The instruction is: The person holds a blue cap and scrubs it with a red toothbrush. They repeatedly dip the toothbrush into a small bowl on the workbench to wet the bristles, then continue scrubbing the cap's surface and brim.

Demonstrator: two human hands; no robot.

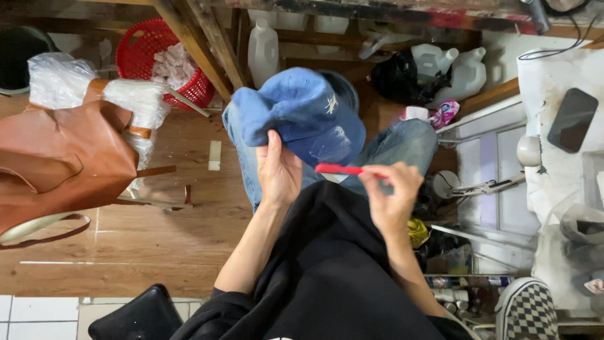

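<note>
Over the lap, centre of view: blue cap [302, 113] sits on the knees in jeans, crown up, pale smears on its near side. Left hand [278, 169] grips the cap's near edge from below, thumb pressed on the fabric, fingers tucked under, so closed on the cap. Right hand [391, 195] is just right of the cap, fingers pinched around a thin red tool [343, 169]; tool lies roughly level, tip pointing at the cap's lower rim, touching or nearly so, can't tell which. Left of the cap: brown leather bag [60, 157] with plastic wrap, well apart, open wood floor between. Behind the cap: red basket [154, 60] and white jugs [263, 51], close to the knees. Right of the cap: cluttered white bench edge with a dark phone [572, 119], tight room on that side.
</note>
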